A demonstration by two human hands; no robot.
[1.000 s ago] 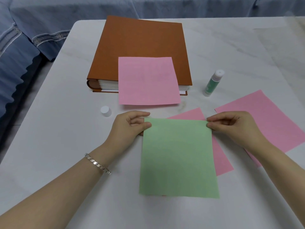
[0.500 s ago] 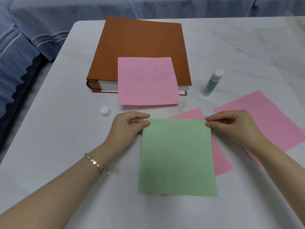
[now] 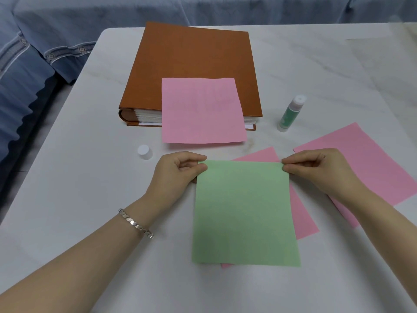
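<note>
The round white plastic cap (image 3: 144, 152) stands at 10 o'clock from your left hand (image 3: 178, 170), which pinches the far-left corner of the green rectangular paper sheet (image 3: 243, 211). The sheet lies flat on the white marble-pattern table (image 3: 79, 177), covering a pink paper sheet (image 3: 302, 218) that shows at its 3 o'clock. Your right hand (image 3: 320, 170) pinches the far-right corner. Over the last second the sheet has barely shifted and both pinches hold. Judge positioning complete. The far edge is ready to be lifted or folded.
</note>
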